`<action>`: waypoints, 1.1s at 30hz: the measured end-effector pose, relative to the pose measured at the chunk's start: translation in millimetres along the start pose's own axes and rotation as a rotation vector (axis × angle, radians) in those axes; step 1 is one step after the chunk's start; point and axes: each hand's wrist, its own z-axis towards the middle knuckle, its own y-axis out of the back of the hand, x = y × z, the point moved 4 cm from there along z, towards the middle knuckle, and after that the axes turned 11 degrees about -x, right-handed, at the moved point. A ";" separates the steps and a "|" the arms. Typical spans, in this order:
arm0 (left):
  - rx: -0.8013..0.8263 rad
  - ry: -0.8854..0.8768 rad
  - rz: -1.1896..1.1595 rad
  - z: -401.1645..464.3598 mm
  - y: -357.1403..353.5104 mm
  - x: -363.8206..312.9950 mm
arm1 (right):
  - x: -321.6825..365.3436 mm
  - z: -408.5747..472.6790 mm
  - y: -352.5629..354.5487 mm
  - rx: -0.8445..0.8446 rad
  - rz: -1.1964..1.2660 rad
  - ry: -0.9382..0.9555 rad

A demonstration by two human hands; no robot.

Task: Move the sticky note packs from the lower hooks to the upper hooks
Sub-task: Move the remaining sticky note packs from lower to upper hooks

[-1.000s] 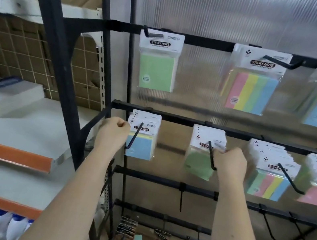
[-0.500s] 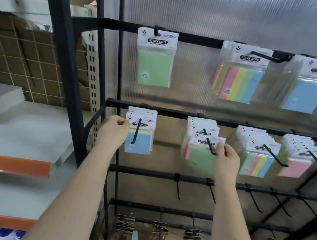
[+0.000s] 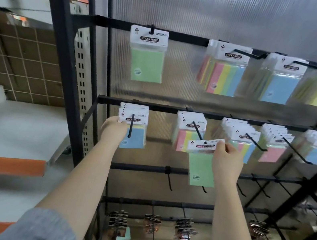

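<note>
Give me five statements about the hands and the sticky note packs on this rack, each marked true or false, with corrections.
1. The right hand pinches a green pack by its header card. True.
2. That green pack hangs on a lower hook. False: it is off the hook, held in front of the multicolour packs.
3. The left hand holds the blue packs at the leftmost lower hook. True.
4. The top-left hook is bare. False: a green pack hangs there.
5. The left hand is touching the top rail. False: it is at the lower row.
</note>
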 end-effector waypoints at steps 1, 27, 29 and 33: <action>-0.010 0.007 -0.021 -1.7 0.0 2.3 | 1.8 0.1 2.4 -0.008 -0.007 0.005; 0.030 -0.137 -0.056 -40.6 20.2 12.1 | 22.6 -25.3 28.4 -0.044 0.115 0.011; 0.030 -0.175 -0.032 -52.2 29.3 11.5 | 21.6 -32.6 32.8 -0.056 0.139 0.011; 0.033 -0.246 -0.002 -74.4 46.2 9.7 | 18.3 -46.0 41.5 -0.087 0.194 0.052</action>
